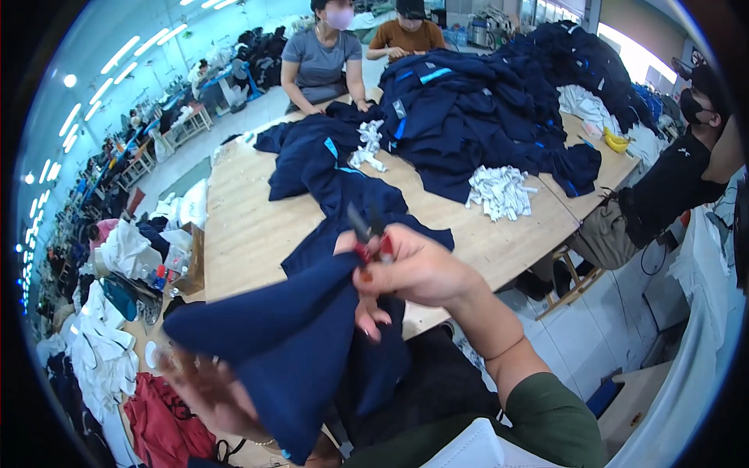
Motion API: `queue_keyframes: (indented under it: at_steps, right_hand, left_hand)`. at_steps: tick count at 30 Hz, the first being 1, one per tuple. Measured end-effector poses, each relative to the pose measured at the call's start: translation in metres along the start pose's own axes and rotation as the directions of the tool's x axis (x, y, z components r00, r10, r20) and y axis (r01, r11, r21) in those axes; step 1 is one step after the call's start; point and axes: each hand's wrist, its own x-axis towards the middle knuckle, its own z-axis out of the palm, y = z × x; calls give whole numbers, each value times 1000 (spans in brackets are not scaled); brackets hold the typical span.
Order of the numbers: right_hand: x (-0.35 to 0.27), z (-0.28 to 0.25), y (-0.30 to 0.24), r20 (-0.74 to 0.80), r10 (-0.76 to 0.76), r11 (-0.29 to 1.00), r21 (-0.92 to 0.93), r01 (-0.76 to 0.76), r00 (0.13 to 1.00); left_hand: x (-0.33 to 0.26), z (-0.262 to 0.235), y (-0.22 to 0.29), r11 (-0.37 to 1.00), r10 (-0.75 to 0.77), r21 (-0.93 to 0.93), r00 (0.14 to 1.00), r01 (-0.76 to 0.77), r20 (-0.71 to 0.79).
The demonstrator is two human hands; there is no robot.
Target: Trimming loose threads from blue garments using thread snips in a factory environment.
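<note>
Gripping small red-handled snips [385,249] in the right hand [421,269], pointing the blades up and away from the fingers. Bringing the same hand up against the upper corner of a piece of navy cloth [292,351]. Spreading the cloth broadly below and left of the right hand, over toward the left hand [214,390]. Placing the left hand at the cloth's left side, partly behind it, and blurring too much there to show whether gripping or lying open. Wearing a dark green sleeve [554,421] above the right hand.

Facing a pale wooden worktop [242,242] beyond both hands. Seeing more navy garments [343,183] just beyond the right hand and a large navy heap [468,109] farther out, slightly right. Seeing white scraps [499,193] beyond and right of the right hand, and yellow bananas [615,142] farther right.

Sharing the worktop with a person in grey [321,66] far beyond the hands, a person in brown [406,37] alongside, and a person in black [667,179] well right of the right hand. Having a red garment [168,421] just left of the left hand.
</note>
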Motion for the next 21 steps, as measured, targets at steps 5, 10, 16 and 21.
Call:
queue_keyframes:
  at_steps: [5, 10, 16, 21]
  right_hand:
    - [27, -72, -26, -351, -115, 978, -206, 43, 929]
    - [56, -111, -137, -347, -671, 587, -789, 183, 655]
    - [56, -206, -314, 18, -864, -7, -1000, 23, 503]
    - [37, -249, -266, -224, -840, 52, -940, -336, 494]
  left_hand:
    - [1, 12, -45, 935, -268, 202, 954, 291, -131]
    - [-12, -3, -39, 871, -347, 290, 914, 397, -210]
    - [-19, 4, -65, 851, -494, 163, 866, 499, -77]
    - [-28, 21, -71, 794, -596, 173, 802, 582, 35]
